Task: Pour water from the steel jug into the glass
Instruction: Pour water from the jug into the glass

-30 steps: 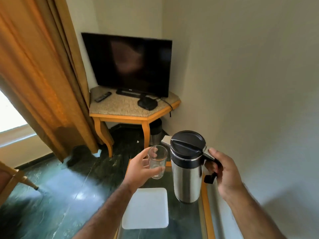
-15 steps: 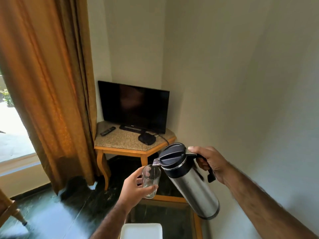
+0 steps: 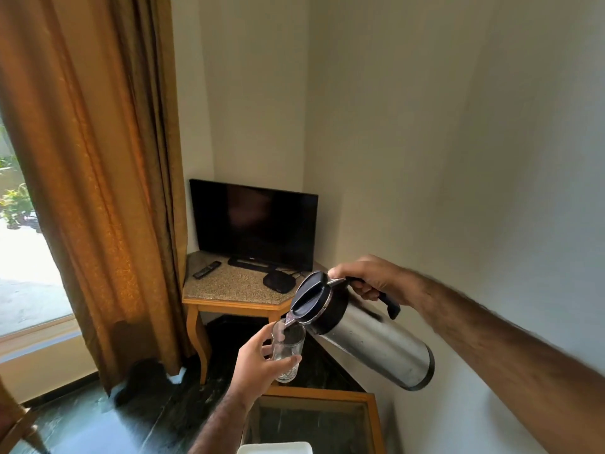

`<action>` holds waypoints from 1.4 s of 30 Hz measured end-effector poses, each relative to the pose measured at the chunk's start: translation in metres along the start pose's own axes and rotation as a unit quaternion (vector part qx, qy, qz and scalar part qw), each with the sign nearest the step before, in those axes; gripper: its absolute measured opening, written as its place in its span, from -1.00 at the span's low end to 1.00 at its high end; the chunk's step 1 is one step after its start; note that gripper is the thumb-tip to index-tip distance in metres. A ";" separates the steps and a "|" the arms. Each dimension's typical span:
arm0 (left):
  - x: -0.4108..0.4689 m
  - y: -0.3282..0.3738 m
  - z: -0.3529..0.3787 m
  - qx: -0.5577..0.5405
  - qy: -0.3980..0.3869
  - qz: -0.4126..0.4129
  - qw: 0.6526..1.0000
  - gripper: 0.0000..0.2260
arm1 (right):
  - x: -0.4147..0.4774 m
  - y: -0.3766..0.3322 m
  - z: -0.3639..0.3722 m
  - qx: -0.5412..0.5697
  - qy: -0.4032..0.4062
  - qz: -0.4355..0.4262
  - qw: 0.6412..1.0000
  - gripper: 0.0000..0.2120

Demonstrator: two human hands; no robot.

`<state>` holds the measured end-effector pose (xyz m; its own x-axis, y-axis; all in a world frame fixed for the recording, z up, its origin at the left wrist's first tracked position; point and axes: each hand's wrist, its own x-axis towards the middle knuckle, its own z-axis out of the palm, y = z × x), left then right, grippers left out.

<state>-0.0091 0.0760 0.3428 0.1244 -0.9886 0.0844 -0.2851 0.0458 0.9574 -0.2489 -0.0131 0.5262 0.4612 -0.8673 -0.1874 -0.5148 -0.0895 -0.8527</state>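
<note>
Tilted steel jug [image 3: 370, 342] over glass [image 3: 287, 350]

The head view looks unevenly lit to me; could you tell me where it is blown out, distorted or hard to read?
In the head view, the window at left is overexposed; wide-angle distortion bows the curtain and wall corner; the TV screen carries a faint reflection; the glass is transparent against dark floor, so its water level is unreadable; the steel jug shows soft highlights.

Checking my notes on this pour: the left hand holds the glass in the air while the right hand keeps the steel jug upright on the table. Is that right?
Not quite. The head view shows the steel jug lifted and tilted, its spout at the rim of the glass. The right hand grips its handle. The left hand does hold the glass in the air.
</note>
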 end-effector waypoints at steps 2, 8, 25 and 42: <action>-0.001 0.002 -0.002 0.002 0.000 0.003 1.000 -0.43 | 0.003 -0.006 0.000 -0.015 -0.006 0.003 1.000 -0.54; -0.002 0.003 -0.007 0.011 0.009 0.000 1.000 -0.41 | 0.008 -0.022 0.002 -0.049 -0.024 0.024 0.998 -0.52; -0.010 -0.004 -0.001 -0.018 0.015 -0.009 1.000 -0.36 | 0.010 -0.055 0.000 -0.137 -0.074 0.030 0.987 -0.57; -0.011 -0.008 -0.009 -0.014 0.024 -0.008 1.000 -0.37 | 0.032 -0.070 0.022 -0.198 -0.089 0.037 0.975 -0.54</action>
<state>-0.0001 0.0879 0.3365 0.1740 -0.9814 0.0814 -0.2551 0.0349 0.9663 -0.1819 -0.0242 0.5692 0.5129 -0.7828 -0.3524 -0.7736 -0.2433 -0.5851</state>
